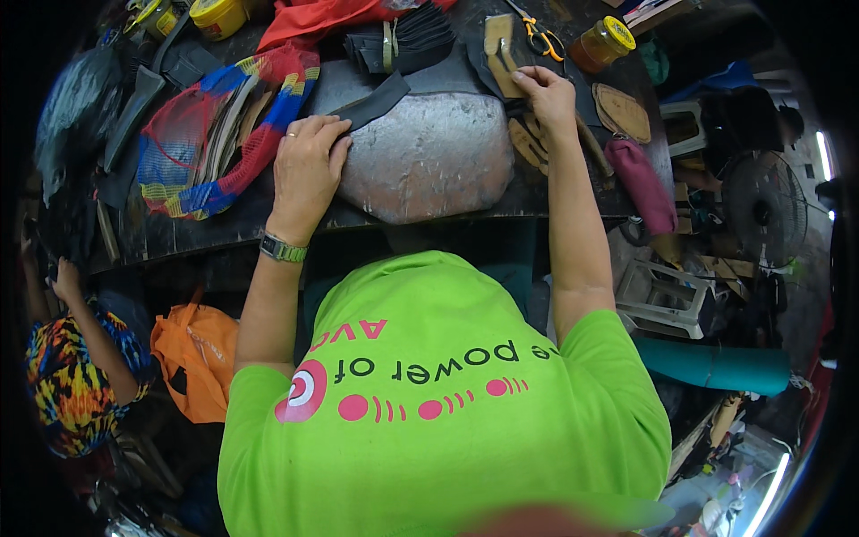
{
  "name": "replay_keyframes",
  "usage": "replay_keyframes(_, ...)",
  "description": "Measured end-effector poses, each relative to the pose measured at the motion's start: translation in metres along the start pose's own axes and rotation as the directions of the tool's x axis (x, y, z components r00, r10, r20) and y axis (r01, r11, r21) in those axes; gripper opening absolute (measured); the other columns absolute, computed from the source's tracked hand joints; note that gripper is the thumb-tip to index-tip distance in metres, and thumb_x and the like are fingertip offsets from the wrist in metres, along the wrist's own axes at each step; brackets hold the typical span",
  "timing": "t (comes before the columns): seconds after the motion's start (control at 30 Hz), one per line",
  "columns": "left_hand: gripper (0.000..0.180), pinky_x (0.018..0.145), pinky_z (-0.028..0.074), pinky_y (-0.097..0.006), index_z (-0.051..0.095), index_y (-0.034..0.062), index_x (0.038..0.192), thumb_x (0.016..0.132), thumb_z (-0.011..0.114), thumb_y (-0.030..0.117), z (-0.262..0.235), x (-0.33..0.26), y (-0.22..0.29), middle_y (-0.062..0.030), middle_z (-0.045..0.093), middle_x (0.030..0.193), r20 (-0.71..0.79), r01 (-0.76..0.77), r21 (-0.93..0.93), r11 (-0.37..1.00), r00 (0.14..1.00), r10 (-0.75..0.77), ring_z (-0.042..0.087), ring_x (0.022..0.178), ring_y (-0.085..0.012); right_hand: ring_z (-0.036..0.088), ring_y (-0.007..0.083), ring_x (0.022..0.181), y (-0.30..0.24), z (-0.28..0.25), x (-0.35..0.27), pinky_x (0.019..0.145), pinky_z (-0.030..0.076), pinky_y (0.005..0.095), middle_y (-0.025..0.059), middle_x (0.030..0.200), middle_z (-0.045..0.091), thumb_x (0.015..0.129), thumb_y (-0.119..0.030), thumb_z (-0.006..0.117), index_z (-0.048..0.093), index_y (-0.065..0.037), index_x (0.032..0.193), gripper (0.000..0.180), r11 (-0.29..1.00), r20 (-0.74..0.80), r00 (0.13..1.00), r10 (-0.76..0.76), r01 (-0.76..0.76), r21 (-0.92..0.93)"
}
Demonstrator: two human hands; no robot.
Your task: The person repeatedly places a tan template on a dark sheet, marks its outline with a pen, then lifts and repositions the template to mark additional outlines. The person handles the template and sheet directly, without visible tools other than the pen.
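Note:
My left hand (307,170) rests palm down at the left edge of a rounded grey stone slab (428,157) on the dark workbench (215,224). Its fingertips touch one end of a black strip of leather or rubber (376,101). My right hand (543,94) reaches further back and pinches a tan shoe-sole-shaped piece (501,63) beside the slab. More tan sole pieces (528,143) lie under that wrist. A watch sits on my left wrist.
A red, blue and yellow mesh bag (224,134) holding flat pieces lies to the left. Orange-handled scissors (541,38), a yellow-lidded jar (601,43), a maroon pouch (642,183) and black strips (403,40) crowd the bench. Another person (76,358) sits at lower left.

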State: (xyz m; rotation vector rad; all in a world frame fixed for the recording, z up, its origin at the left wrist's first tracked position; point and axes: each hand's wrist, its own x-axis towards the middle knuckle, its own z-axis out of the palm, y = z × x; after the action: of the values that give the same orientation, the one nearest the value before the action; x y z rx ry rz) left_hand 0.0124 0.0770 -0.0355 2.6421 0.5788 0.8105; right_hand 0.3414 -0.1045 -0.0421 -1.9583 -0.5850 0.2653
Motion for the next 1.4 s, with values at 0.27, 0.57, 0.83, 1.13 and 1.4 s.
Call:
replay_keyframes(0.27,0.023,0.100,0.047,-0.041,0.076,0.0060,0.113,0.091,0.073,0.011,0.012,-0.013,0.001,-0.0084,0.073,0.119,-0.116,0.031,-0.076,0.997,0.992,-0.040,0.063,0.115,-0.0298,0.052,0.0022,0.063,-0.001,-0.021,-0.035,0.056,0.038,0.0180,-0.0026,0.090,0.070,0.092,-0.009,0.078,0.072,-0.003,0.108,0.018,0.785,-0.205,0.979,0.023,0.109,0.610)
replay_keyframes(0.57,0.023,0.102,0.047,-0.041,0.076,0.0073,0.113,0.090,0.073,0.011,0.015,-0.014,0.000,-0.0074,0.072,0.120,-0.115,0.055,-0.094,0.994,0.991,-0.066,0.063,0.116,-0.0286,0.067,0.0179,0.079,-0.018,-0.005,-0.113,0.074,0.052,0.0321,0.0116,0.088,0.071,0.087,-0.016,0.076,0.075,0.000,0.100,0.021,0.992,0.398,0.912,-0.096,0.120,-0.036)
replay_keyframes(0.83,0.024,0.102,0.046,-0.040,0.076,0.0068,0.113,0.090,0.074,0.010,0.014,-0.013,-0.001,-0.0078,0.072,0.119,-0.114,0.047,-0.084,0.995,0.992,-0.056,0.063,0.116,-0.0287,0.068,0.0236,0.094,-0.040,-0.005,-0.072,0.082,0.052,0.0367,0.0118,0.098,0.072,0.090,-0.033,0.078,0.078,0.001,0.100,0.035,0.927,0.096,0.980,-0.174,0.196,-0.321)
replay_keyframes(1.13,0.023,0.102,0.047,-0.040,0.075,0.0064,0.112,0.090,0.074,0.010,0.013,-0.012,0.001,-0.0086,0.072,0.118,-0.104,0.056,-0.090,0.994,0.992,-0.065,0.062,0.115,-0.0293,0.065,0.0368,0.112,-0.025,0.030,-0.005,0.093,0.053,0.0497,0.0185,0.114,0.073,0.086,-0.051,0.078,0.078,0.000,0.106,0.055,0.583,0.061,0.986,-0.155,0.141,-0.800)
replay_keyframes(1.4,0.024,0.103,0.047,-0.041,0.076,0.0062,0.113,0.089,0.074,0.009,0.013,-0.011,0.002,-0.0091,0.071,0.117,-0.095,0.065,-0.097,0.993,0.993,-0.074,0.062,0.114,-0.0297,0.072,0.0399,0.100,-0.018,0.033,-0.017,0.087,0.055,0.0485,0.0213,0.102,0.076,0.081,-0.031,0.085,0.070,-0.003,0.117,0.047,0.807,0.019,0.985,-0.174,0.154,-0.570)
